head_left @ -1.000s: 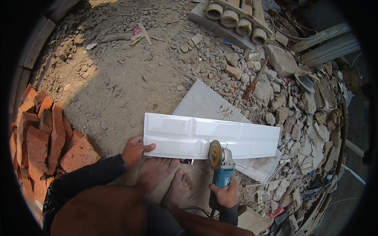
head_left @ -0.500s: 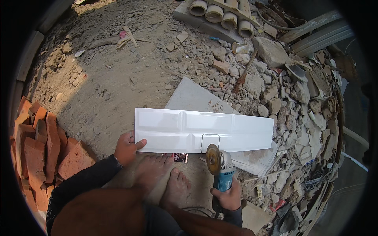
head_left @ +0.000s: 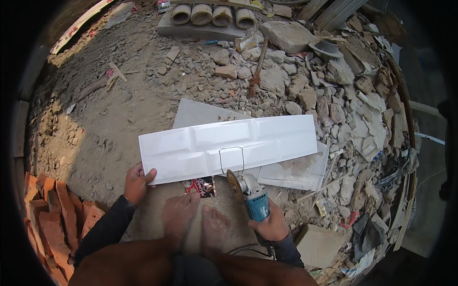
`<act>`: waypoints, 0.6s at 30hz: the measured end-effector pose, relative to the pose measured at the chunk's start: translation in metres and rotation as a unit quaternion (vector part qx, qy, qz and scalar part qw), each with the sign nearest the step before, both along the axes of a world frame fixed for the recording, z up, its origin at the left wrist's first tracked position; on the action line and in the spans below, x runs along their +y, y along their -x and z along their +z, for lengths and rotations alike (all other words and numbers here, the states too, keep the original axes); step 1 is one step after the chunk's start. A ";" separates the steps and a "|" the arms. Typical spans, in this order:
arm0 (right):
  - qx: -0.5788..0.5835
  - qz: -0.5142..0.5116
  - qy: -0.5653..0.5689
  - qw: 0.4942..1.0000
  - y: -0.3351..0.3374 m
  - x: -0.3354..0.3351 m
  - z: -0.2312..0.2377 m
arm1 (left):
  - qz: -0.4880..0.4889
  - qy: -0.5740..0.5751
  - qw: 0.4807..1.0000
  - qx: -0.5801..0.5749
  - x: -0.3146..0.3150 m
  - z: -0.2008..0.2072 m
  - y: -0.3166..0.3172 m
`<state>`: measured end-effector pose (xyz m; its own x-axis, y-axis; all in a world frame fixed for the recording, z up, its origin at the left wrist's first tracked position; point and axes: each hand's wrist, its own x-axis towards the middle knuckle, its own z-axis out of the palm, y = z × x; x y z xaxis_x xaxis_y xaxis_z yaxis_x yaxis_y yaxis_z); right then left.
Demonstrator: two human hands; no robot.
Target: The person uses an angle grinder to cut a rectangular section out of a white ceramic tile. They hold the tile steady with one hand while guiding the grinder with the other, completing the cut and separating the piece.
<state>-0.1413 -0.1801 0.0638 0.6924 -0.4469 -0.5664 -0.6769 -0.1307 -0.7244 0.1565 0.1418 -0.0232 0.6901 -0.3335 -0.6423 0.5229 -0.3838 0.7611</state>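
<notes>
My left hand (head_left: 138,182) grips the lower left corner of a long white wall tile (head_left: 224,131), thumb on its face. The tile has a raised brick-like pattern and a small box outline drawn in dark line at its lower edge. My right hand (head_left: 271,221) is wrapped round the body of a teal angle grinder (head_left: 257,205). The grinder's disc (head_left: 234,185) stands edge-on by the tile's lower edge, near the right side of the drawn outline; whether it touches cannot be told. Beneath the tile lies a grey flat slab (head_left: 291,172).
Broken red bricks (head_left: 59,224) are piled at the left. Rubble (head_left: 305,90) covers the right side, with a rusty rod (head_left: 257,71) in it. Several pipes (head_left: 222,16) lie at the back. My bare feet (head_left: 214,223) are close below the tile, beside a printed wrapper (head_left: 200,187).
The view has shifted, so the scene sits further left. The tile has tilted, its right end now higher. The grinder's disc has turned more edge-on and remains near the outline.
</notes>
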 end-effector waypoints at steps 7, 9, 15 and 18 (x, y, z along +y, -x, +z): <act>0.032 0.022 -0.010 0.999 -0.005 -0.006 -0.005 | 0.013 -0.031 0.999 0.014 -0.008 0.005 -0.003; 0.030 0.031 0.001 0.999 -0.006 -0.006 -0.007 | 0.017 -0.033 0.999 0.014 -0.009 0.006 -0.001; 0.028 0.045 0.024 0.998 -0.009 -0.009 -0.010 | 0.017 -0.034 0.999 0.026 -0.010 0.011 0.000; 0.026 0.048 0.026 0.998 -0.012 -0.010 -0.009 | 0.018 -0.036 0.999 0.027 -0.011 0.012 -0.001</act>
<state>-0.1293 -0.1900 0.0546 0.7044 -0.4091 -0.5800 -0.6952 -0.2332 -0.6799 0.1574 0.1309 -0.0110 0.6641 -0.2603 -0.7008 0.5780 -0.4158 0.7022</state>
